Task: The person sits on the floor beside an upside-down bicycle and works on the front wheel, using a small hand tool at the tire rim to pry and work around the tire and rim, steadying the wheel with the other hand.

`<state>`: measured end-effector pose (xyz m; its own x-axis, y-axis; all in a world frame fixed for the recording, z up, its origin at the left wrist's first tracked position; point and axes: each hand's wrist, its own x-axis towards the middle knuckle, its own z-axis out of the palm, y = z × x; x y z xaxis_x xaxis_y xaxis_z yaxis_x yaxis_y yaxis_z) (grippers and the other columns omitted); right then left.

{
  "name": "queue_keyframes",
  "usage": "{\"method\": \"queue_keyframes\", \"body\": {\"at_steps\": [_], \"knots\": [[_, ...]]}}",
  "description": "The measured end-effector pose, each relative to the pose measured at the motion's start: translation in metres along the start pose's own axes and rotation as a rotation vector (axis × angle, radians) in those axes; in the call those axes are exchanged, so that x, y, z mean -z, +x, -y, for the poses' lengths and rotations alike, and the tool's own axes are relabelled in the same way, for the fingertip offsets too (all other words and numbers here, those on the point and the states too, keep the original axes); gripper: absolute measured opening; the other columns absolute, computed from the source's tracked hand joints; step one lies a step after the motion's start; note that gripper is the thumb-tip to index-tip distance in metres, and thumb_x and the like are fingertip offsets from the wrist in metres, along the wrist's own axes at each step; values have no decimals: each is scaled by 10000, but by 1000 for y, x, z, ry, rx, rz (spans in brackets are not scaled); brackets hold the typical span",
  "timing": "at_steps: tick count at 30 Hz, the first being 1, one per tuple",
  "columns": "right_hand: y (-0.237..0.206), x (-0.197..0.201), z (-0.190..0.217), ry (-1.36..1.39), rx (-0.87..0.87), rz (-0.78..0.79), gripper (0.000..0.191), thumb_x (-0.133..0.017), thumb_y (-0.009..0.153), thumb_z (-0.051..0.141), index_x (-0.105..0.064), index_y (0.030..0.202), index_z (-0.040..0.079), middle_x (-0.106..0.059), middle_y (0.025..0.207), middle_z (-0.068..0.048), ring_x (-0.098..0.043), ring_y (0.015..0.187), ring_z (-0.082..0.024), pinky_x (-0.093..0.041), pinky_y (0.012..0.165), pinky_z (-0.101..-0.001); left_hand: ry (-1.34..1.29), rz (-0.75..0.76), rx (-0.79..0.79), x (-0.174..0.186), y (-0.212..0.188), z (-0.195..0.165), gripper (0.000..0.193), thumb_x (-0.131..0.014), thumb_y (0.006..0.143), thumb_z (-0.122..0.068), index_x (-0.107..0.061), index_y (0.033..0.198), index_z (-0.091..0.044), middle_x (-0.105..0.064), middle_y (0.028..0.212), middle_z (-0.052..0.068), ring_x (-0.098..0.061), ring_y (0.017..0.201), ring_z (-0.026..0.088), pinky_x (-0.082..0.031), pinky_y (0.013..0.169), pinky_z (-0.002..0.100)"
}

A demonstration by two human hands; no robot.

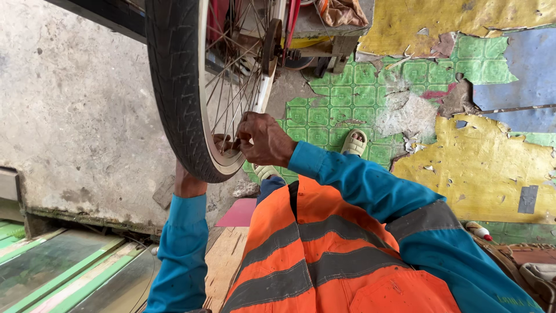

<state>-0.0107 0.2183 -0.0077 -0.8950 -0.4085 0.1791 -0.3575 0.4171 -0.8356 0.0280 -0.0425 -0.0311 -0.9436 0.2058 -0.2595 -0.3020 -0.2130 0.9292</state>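
Note:
A bicycle wheel with a black tyre (174, 75), a white rim (204, 87) and thin metal spokes (234, 75) hangs in front of me. My right hand (263, 139) is at the wheel's lower part, fingertips pinched on a spoke close to the rim. My left hand (222, 142) reaches around the tyre from behind. The tyre hides most of it, and only its fingers show through the spokes, curled at the rim right beside my right fingertips. Both arms wear blue sleeves under an orange vest with grey stripes.
Two feet in pale sandals (354, 142) rest on peeling yellow, green and blue floor covering (480, 168). Bare concrete (75, 104) lies left. A pink sheet (240, 213), a wooden board (223, 261) and green striped panels (52, 272) are near me. A wooden stand (336, 35) is behind the wheel.

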Motion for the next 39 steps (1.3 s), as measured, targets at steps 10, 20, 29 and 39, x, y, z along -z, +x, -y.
{"method": "queue_keyframes", "body": {"at_steps": [10, 20, 29, 39], "knots": [[-1, 2, -4, 187, 18, -23, 81, -720, 758, 40, -663, 726, -5, -638, 766, -142, -639, 693, -279, -523, 615, -437, -349, 7, 131, 6, 20, 14, 488, -593, 1065, -280, -528, 1402, 68, -632, 1345, 246, -657, 1192, 346, -602, 999, 458], [1, 9, -10, 390, -15, 72, 92, -762, 754, 98, -704, 766, 27, -689, 833, -122, -701, 761, -274, -566, 635, -407, -608, 207, 111, -3, 36, 8, 360, -695, 1036, -213, -580, 1324, -30, -621, 1292, 141, -634, 1263, 379, -582, 1017, 527], [3, 1, -1, -101, 67, 0, 111, -735, 774, 37, -662, 703, -7, -615, 704, -167, -620, 670, -295, -532, 686, -468, -168, 12, 112, 10, 8, 12, 532, -674, 1015, -246, -518, 1469, -17, -592, 1434, 220, -631, 1263, 330, -581, 1050, 447], [4, -2, -3, -74, 28, 45, 115, -730, 786, 71, -690, 722, -16, -636, 738, -169, -641, 766, -321, -552, 721, -480, -165, 47, 103, 6, 10, 9, 526, -643, 1052, -265, -505, 1465, 31, -587, 1435, 251, -629, 1259, 364, -582, 1054, 477]]}}
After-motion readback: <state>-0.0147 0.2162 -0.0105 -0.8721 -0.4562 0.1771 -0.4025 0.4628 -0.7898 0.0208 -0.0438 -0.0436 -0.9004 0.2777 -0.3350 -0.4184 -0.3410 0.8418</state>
